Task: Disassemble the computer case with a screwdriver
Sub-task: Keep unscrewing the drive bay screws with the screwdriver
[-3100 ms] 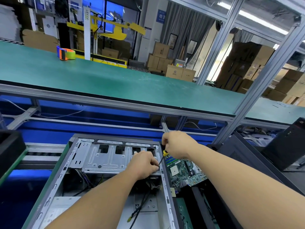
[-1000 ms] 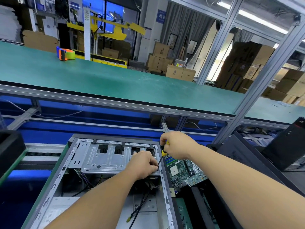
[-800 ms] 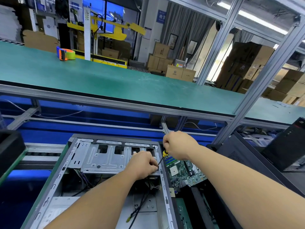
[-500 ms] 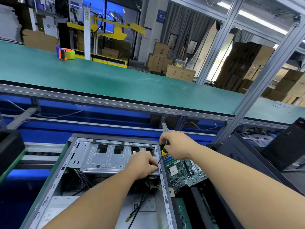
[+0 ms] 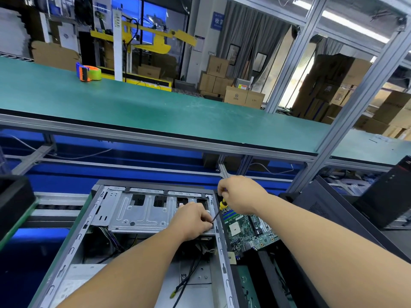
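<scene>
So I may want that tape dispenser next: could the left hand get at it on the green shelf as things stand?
Probably not without letting go. The left hand is curled on the drive cage inside the case, steadying the screwdriver tip, and the tape dispenser sits far back on the upper shelf.

Open grey computer case (image 5: 106, 221) lies flat; yellow-collared screwdriver (image 5: 219, 211) slants into it.

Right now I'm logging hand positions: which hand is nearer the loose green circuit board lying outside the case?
Right. The right hand holds the yellow-handled screwdriver just above the green circuit board; the left hand rests beside it, inside the grey metal case.
</scene>
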